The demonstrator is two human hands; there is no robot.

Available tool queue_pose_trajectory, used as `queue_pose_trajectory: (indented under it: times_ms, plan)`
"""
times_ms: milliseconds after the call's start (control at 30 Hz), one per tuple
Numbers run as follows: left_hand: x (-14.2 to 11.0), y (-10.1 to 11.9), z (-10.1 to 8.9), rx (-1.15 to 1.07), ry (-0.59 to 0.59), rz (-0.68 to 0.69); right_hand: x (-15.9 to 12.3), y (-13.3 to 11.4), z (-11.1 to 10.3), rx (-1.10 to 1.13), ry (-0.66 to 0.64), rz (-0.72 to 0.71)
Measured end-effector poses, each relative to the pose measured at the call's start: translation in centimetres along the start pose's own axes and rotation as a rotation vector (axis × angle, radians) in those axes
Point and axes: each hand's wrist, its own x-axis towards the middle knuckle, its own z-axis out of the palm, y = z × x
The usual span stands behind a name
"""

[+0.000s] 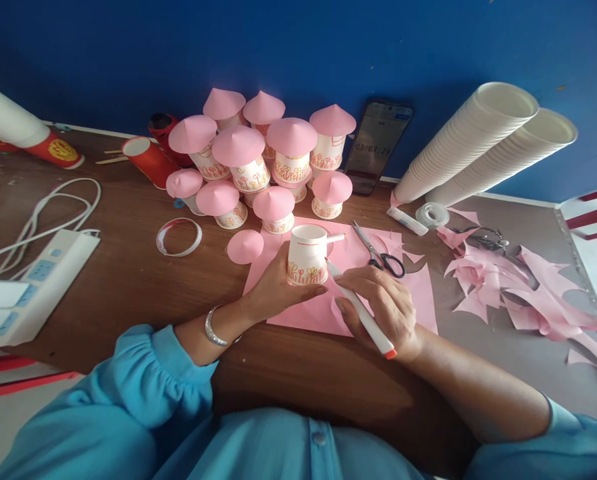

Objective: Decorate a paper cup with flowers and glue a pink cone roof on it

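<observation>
My left hand (273, 288) is wrapped round an upturned white paper cup (307, 253) with orange drawings near its rim. My right hand (383, 307) grips a white marker (361, 310) with an orange end, its tip against the cup's side. Both rest over a pink paper sheet (418, 293) on the brown table. A loose pink paper cone (245, 246) lies just left of the cup. Behind stands a cluster of decorated cups topped with pink cones (273, 157).
Scissors (381, 252), a glue stick (407, 221) and a tape roll (432, 215) lie right of the cup. Long stacks of white cups (483, 143) lean at the back right. Pink scraps (518, 287) cover the right side. A phone (377, 145), a power strip (43, 280) and a plastic ring (178, 237) are around.
</observation>
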Motion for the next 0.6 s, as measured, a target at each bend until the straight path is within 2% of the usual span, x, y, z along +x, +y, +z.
queue_pose_trajectory:
  times_ms: [233, 600]
  plan:
    - [-0.23, -0.21, 0.52, 0.113, 0.064, 0.031, 0.06, -0.96, 0.34, -0.01, -0.079, -0.114]
    - [-0.45, -0.78, 0.8, 0.189, 0.088, 0.066, 0.62, -1.01, 0.27, -0.07, -0.094, -0.087]
